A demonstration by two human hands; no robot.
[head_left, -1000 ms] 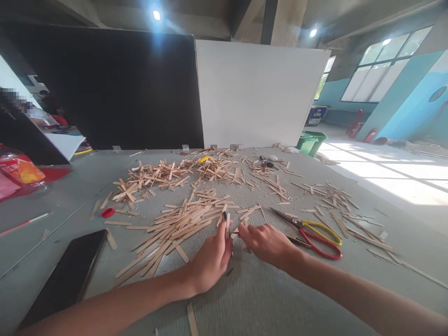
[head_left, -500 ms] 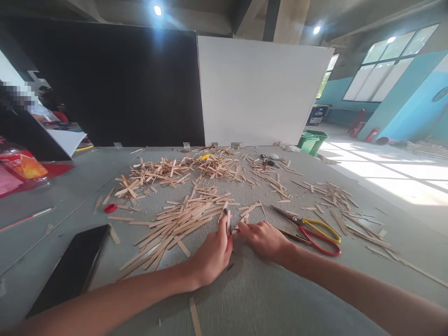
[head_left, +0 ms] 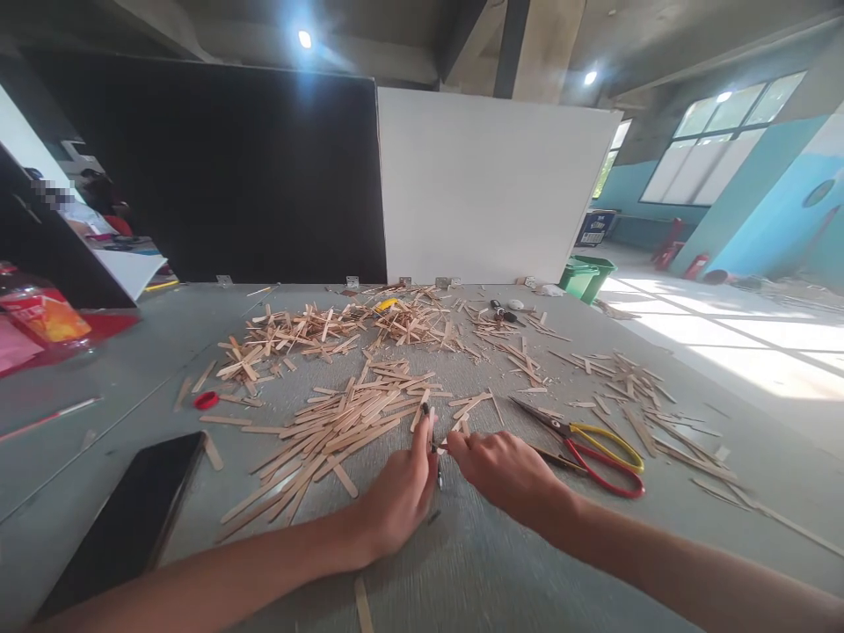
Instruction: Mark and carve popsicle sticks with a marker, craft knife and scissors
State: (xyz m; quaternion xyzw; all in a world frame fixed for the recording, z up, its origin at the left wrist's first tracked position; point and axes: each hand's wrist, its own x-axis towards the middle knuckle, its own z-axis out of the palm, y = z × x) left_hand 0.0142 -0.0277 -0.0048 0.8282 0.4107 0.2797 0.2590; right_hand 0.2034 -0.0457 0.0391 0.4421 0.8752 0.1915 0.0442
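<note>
My left hand (head_left: 399, 492) is closed over a small object, mostly hidden, with a dark tip (head_left: 425, 409) showing above the thumb. A short shiny bit (head_left: 440, 479) shows at the palm's edge. Just to the right, my right hand (head_left: 505, 466) is closed in a pinch, its fingertips close to the left hand's fingers. What it grips is too small to make out. Flat wooden craft sticks (head_left: 356, 418) lie in a loose pile beyond my left hand. Scissors (head_left: 580, 440) with one yellow and one red handle lie open-bladed beyond my right forearm.
Heaps of broken sticks (head_left: 303, 325) lie at the back, with scattered pieces (head_left: 633, 378) at the right. A black phone (head_left: 125, 527), a red ring (head_left: 207, 401) and a drink bottle (head_left: 46, 316) are on the left. Black (head_left: 217, 176) and white (head_left: 488, 185) panels stand behind.
My right hand has shifted slightly away from the left, and the shiny bit now shows between them. The view has tilted up a little. The sticks and scissors lie as before.
</note>
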